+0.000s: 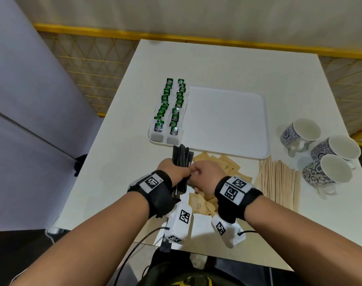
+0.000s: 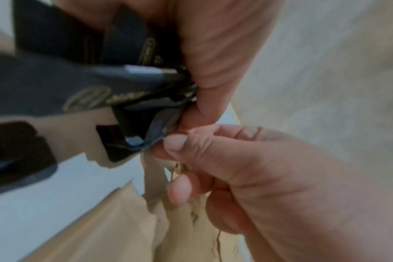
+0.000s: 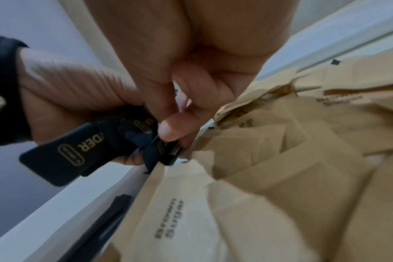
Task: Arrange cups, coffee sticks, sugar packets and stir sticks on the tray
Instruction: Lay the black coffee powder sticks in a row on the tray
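Cups: three white ceramic cups with blue scroll pattern (image 1: 324, 157), lying tilted in a cluster at the right edge of the white surface (image 1: 227, 65), beside the tray.
Tray: one white rounded plastic tray (image 1: 225, 122) mid-surface; most of its floor is bare.
Tea: two rows of green-labelled tea sachets (image 1: 170, 106) along the tray's left side; exact count unclear.
Coffee sticks: a bundle of slim black coffee sticks (image 1: 181, 159) just before the tray's near edge; number hidden.
Left hand (image 1: 174, 172): grip clamped round the bundle.
Right hand (image 1: 207, 174): thumb and fingers (image 3: 173, 131) pinch one stick's end.
Sugar packets: a loose heap of brown paper sugar packets (image 1: 227, 166) under the right hand; too overlapped to count.
Stir sticks: a fan of pale wooden stir sticks (image 1: 279, 180) between packets and cups.
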### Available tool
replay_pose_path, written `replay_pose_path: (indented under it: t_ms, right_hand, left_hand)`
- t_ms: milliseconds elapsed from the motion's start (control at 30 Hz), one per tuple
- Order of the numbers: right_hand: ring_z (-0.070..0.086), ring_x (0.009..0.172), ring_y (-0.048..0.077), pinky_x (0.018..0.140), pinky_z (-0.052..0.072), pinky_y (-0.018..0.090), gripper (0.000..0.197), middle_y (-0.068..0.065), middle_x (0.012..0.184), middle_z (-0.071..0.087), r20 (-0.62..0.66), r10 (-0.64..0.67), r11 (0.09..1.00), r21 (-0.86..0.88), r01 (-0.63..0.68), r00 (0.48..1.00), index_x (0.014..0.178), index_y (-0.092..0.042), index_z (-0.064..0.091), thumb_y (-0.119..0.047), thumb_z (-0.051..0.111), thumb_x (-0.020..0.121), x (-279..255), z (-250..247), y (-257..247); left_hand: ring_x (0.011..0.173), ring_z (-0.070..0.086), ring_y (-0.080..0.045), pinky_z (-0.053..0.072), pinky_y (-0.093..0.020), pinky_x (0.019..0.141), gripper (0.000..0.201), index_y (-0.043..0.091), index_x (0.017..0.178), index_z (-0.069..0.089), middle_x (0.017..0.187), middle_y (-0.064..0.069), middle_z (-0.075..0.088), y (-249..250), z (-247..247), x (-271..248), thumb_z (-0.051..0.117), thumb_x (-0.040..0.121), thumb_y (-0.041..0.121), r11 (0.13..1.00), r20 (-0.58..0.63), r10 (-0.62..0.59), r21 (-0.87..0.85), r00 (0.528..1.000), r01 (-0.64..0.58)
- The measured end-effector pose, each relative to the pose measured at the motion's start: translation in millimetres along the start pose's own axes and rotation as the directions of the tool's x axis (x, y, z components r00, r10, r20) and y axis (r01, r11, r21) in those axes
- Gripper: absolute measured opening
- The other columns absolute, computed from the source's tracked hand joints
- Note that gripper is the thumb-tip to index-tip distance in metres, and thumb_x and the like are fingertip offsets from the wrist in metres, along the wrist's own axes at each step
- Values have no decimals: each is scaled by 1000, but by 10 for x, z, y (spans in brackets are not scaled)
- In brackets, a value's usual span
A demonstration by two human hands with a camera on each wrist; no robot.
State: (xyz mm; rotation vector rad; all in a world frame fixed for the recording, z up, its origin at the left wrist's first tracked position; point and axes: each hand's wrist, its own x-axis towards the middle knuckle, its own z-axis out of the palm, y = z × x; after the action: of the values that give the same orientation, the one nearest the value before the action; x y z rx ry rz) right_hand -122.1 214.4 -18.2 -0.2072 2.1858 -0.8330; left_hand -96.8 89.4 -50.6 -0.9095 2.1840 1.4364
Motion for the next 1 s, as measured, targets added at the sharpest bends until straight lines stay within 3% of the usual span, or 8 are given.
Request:
replay_pose_path:
  t_ms: [100,167,267,433,567,700,800,1000]
  right_hand:
    - [56,49,18,52,47,32,23,4,70,65,22,17,993,118,-19,1000,76,-26,55,-7,52,90,-28,-10,-2]
    - [63,58,21,63,56,43,26,9,80,69,-6,-39,993,109,39,999,78,-27,56,-3,56,87,-26,-13,13]
    - [66,60,21,68,57,48,27,7,76,66,-40,-59,989,130,64,997,80,-27,56,0,55,85,-4,-5,56]
    - [65,57,17,65,57,43,22,5,76,61,-15,-15,978,206,18,1000,91,-23,54,-2,60,86,43,36,82]
    - [64,62,18,51,52,22,24,9,80,63,-31,-16,984,179,22,999,98,-18,56,1,59,85,76,74,99]
    - [61,62,17,52,48,25,22,13,82,70,-77,-48,986,157,59,996,100,-18,53,-3,58,86,102,35,121]
    - [57,56,16,48,46,24,21,13,78,67,-92,-49,975,210,67,995,87,-21,52,-1,57,86,98,-35,144]
    - [66,64,7,69,57,24,18,-3,74,69,-80,-241,970,13,243,967,79,-29,61,-12,60,85,-40,-100,110]
  left_hand:
    - [58,61,-22,56,-31,59,29,7,79,61,72,-11,64,33,-15,-59,78,75,31,999,30,33,-42,999,-32]
    - [54,60,-21,54,-27,52,36,8,79,59,68,-8,63,54,-12,-79,78,74,38,998,19,56,-41,998,-56]
    - [55,58,-19,51,-29,55,32,12,71,56,66,-5,61,80,6,-75,76,74,36,995,10,98,-18,995,-98]
    - [66,60,-22,48,-27,57,52,2,90,61,79,-11,63,119,-5,9,77,58,39,1000,-14,27,0,1000,-27]
    - [65,54,-19,38,-25,51,25,9,80,52,74,-6,57,124,-5,84,72,67,19,974,21,57,218,998,-60]
    - [78,56,-20,41,-26,61,32,15,95,52,88,-3,59,106,-24,89,71,69,16,905,30,104,412,994,-107]
    - [82,56,-20,43,-27,68,40,18,105,51,95,-2,60,81,-14,74,70,70,17,854,12,150,502,989,-136]
    - [74,57,-20,42,-27,62,26,17,90,52,86,-2,61,151,-133,89,69,70,18,855,20,140,501,990,-131]
